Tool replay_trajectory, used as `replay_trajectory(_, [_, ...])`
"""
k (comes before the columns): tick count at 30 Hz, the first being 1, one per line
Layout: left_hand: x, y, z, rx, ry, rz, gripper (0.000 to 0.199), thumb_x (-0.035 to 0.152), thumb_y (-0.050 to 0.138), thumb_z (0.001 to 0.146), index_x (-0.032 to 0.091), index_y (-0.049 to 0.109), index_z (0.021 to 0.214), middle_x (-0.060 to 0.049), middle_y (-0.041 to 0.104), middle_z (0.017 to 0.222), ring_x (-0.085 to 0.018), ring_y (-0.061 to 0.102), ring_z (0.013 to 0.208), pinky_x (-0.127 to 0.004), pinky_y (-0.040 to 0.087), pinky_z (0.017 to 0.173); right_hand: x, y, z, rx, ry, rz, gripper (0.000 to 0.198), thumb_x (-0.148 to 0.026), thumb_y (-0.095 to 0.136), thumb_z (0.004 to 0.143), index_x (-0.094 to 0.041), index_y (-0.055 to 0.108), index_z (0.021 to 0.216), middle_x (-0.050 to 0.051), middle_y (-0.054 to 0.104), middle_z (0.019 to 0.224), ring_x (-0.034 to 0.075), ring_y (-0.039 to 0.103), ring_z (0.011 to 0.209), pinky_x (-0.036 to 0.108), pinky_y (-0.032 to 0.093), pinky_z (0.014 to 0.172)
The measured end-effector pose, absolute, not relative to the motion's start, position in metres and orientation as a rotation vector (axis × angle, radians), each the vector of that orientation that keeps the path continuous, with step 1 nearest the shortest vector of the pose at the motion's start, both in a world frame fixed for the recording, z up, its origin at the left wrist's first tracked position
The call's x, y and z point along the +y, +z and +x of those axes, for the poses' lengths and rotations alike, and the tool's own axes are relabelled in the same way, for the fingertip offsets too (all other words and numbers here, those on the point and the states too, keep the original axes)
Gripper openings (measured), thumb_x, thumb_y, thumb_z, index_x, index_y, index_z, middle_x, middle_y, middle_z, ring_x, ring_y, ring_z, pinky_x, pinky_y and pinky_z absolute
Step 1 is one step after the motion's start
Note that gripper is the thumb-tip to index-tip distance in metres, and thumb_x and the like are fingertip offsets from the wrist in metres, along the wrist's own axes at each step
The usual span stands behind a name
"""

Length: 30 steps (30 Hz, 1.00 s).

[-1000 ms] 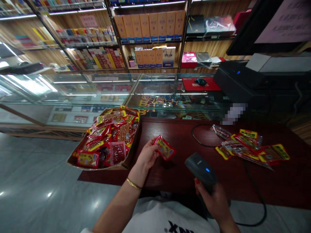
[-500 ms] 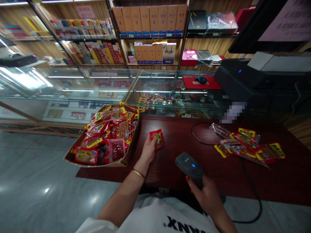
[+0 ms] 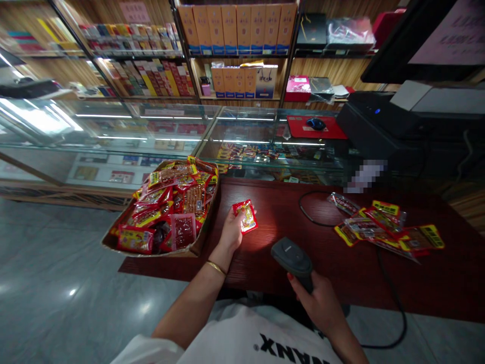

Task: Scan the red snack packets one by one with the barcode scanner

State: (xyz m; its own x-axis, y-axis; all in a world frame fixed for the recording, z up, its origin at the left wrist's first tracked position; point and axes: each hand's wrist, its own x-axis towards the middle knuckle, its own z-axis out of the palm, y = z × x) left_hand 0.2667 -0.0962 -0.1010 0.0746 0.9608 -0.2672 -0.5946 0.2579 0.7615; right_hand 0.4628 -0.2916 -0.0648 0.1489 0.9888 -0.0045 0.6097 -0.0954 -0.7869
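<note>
My left hand pinches a small red snack packet by its left edge, just above the dark red-brown table. Wrapped round the handle of a dark grey barcode scanner is my right hand. The scanner's head points at the packet, and a bright patch of its light falls on the packet and the wood beside it. Left of my left hand stands an open cardboard box heaped with red and yellow snack packets. More snack packets lie in a loose pile on the table's right side.
A black cable loops off the table's front edge at the right. Behind the table runs a glass display counter, with a mouse on a red mat. A black printer-like machine and a monitor stand at the right.
The scanner's light has come on and now shines on the packet. The blue light on the scanner's top no longer shows. Both hands keep nearly the same place.
</note>
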Motion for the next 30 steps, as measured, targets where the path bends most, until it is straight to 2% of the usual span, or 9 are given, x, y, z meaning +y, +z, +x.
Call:
replay_trajectory(6, [-0.095,-0.087,0.266,0.935,1.131,0.336,0.027,0.018,0.071,0.081,0.014,0.066,0.108,-0.006,0.078,0.090,-0.018,0.074,0.074,-0.039,0.063,0.082,-0.292,-0.060,0.464,-1.479,0.692,-1.754,0.036,-0.051,0.059,0.097,-0.020,0.074,0.089,0.003,0.072,0.059,0.022,0.069,0.051,0.028,0.053,0.057])
replay_trajectory(9, [-0.093,-0.078,0.280,0.898,1.038,0.264,0.018,0.017,0.065,0.088,0.015,0.066,0.106,-0.006,0.076,0.088,-0.019,0.074,0.074,-0.043,0.064,0.082,-0.295,-0.055,0.467,-1.423,0.626,-1.706,0.030,-0.044,0.062,0.095,-0.019,0.075,0.088,0.004,0.074,0.062,0.021,0.070,0.054,0.027,0.055,0.059])
replay_trajectory(13, [-0.098,-0.072,0.338,0.869,0.821,0.270,0.017,0.012,0.060,0.092,0.018,0.065,0.107,-0.006,0.076,0.094,-0.021,0.075,0.080,-0.046,0.064,0.085,-0.305,-0.055,0.474,-1.303,0.548,-1.663,0.027,-0.039,0.064,0.093,-0.018,0.076,0.081,0.003,0.072,0.058,0.020,0.069,0.052,0.026,0.056,0.057])
replay_trajectory(16, [-0.105,-0.065,0.406,0.776,0.603,0.275,0.015,0.007,0.060,0.089,0.014,0.067,0.100,-0.009,0.075,0.089,-0.020,0.074,0.080,-0.041,0.062,0.088,-0.317,-0.062,0.480,-1.232,0.471,-1.665,0.028,-0.040,0.066,0.092,-0.018,0.076,0.077,0.003,0.071,0.055,0.020,0.067,0.048,0.026,0.056,0.053])
replay_trajectory(21, [-0.109,-0.041,0.493,0.569,0.281,0.480,0.011,0.010,0.059,0.089,0.009,0.069,0.093,-0.012,0.073,0.088,-0.017,0.069,0.076,-0.033,0.058,0.087,-0.330,-0.072,0.488,-1.152,0.370,-1.688,0.030,-0.044,0.068,0.090,-0.019,0.076,0.075,0.006,0.077,0.064,0.022,0.071,0.052,0.028,0.059,0.053])
replay_trajectory(25, [-0.120,-0.037,0.484,0.650,0.439,0.612,0.019,0.010,0.066,0.086,0.015,0.067,0.104,-0.009,0.074,0.105,-0.011,0.067,0.078,-0.026,0.054,0.086,-0.330,-0.072,0.490,-1.141,0.359,-1.700,0.033,-0.047,0.068,0.091,-0.019,0.077,0.077,0.006,0.076,0.063,0.021,0.070,0.052,0.027,0.059,0.054])
replay_trajectory(27, [-0.129,-0.042,0.451,0.715,0.566,0.754,0.025,0.013,0.070,0.084,0.018,0.068,0.108,-0.010,0.073,0.116,-0.013,0.069,0.087,-0.028,0.054,0.087,-0.328,-0.071,0.489,-1.157,0.390,-1.688,0.036,-0.048,0.068,0.092,-0.019,0.076,0.074,0.004,0.073,0.058,0.020,0.068,0.049,0.027,0.059,0.054])
replay_trajectory(30, [-0.142,-0.043,0.378,0.811,0.833,1.080,0.020,0.016,0.066,0.084,0.019,0.072,0.104,-0.009,0.075,0.113,-0.017,0.069,0.098,-0.032,0.053,0.093,-0.325,-0.074,0.487,-1.201,0.462,-1.652,0.041,-0.054,0.067,0.091,-0.019,0.077,0.073,0.004,0.071,0.053,0.020,0.067,0.047,0.027,0.059,0.057])
